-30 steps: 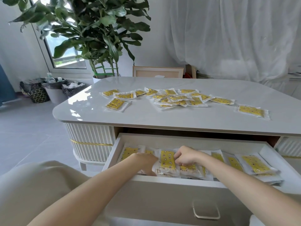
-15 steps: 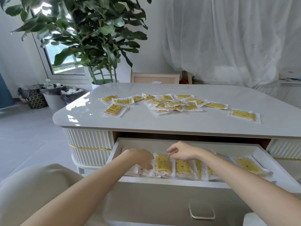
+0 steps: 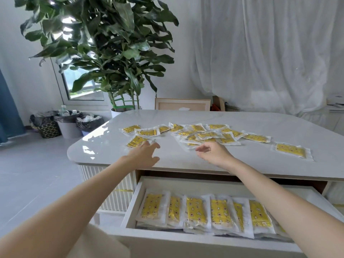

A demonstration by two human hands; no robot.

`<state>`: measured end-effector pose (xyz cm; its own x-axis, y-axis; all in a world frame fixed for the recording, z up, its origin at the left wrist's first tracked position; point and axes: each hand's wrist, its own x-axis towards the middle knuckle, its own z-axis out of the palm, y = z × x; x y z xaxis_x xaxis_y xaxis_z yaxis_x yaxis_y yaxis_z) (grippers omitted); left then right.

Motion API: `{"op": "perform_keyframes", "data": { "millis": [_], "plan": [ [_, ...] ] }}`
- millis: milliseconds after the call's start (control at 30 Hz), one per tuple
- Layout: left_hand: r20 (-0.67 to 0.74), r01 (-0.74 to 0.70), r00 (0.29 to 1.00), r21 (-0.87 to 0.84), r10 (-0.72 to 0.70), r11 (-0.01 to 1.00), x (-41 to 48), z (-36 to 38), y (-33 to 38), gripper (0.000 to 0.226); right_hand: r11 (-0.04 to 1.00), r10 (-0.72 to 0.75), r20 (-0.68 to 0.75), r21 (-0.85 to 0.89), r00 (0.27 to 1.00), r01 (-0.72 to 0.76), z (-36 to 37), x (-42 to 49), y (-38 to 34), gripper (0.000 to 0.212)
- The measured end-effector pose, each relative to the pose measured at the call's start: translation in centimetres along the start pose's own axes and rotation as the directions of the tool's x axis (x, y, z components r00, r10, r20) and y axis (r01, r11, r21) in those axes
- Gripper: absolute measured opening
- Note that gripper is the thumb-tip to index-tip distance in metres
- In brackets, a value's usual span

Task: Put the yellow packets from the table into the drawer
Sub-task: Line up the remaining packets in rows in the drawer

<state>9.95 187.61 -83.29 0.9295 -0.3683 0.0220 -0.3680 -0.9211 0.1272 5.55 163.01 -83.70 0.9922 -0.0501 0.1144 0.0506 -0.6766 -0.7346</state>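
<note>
Reach for yellow packets (image 3: 208, 135): both hands empty, fingers loose
Your left hand (image 3: 144, 155) sits just beside a lone packet (image 3: 136, 141), right hand (image 3: 214, 154) by the table (image 3: 186, 118) pile; pinch 1 clear edge each, lay flat in drawer (image 3: 130, 216)

Open white drawer (image 3: 133, 207) sits below the near edge of the pale glossy stone-topped table (image 3: 115, 151) and projects forward of it. Row of yellow plastic-wrapped packets (image 3: 196, 209) lies side by side in the drawer.

More packets lie scattered on the tabletop toward its far side (image 3: 208, 135); one lies well apart at right (image 3: 291, 150).

Left hand (image 3: 144, 154) and right hand (image 3: 214, 152) are over the tabletop, the left just beside the nearest-left packet (image 3: 136, 140).

Behind the table: large green potted plant (image 3: 111, 53) at left, flat wooden frame (image 3: 182, 104) at centre, white sheer curtain (image 3: 270, 53) at right. Lined grey waste bins (image 3: 68, 125) stand on the floor left of the plant.
</note>
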Motion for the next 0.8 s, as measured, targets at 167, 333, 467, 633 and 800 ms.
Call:
{"op": "perform_keyframes", "data": {
  "millis": [167,333,467,633,800],
  "plan": [
    [-0.039,0.205,0.977,-0.073,-0.208,0.976,3.6,1.4,-4.4,0.058,0.93,-0.139,0.043,-0.337,0.989,0.145,2.4,3.7,0.9,0.041],
    [-0.013,0.369,0.924,-0.219,-0.381,0.903,7.2,1.8,-6.4,0.066,0.793,-0.16,0.026,-0.591,0.987,0.144,4.5,8.1,2.0,0.056],
    [0.01,0.388,0.917,-0.247,-0.398,0.888,9.8,2.0,-6.6,0.071,0.791,-0.091,-0.053,-0.61,0.994,0.04,5.3,10.4,3.2,0.058],
    [0.023,0.42,0.907,-0.143,-0.421,0.896,11.4,2.9,-7.2,0.079,0.828,-0.021,-0.043,-0.56,0.999,-0.007,5.3,11.0,3.8,0.063],
    [0.07,0.358,0.934,-0.185,-0.351,0.915,9.9,1.9,-6.7,0.079,0.832,-0.044,-0.013,-0.553,0.999,0.029,5.0,9.5,3.3,0.064]
  ]
}}
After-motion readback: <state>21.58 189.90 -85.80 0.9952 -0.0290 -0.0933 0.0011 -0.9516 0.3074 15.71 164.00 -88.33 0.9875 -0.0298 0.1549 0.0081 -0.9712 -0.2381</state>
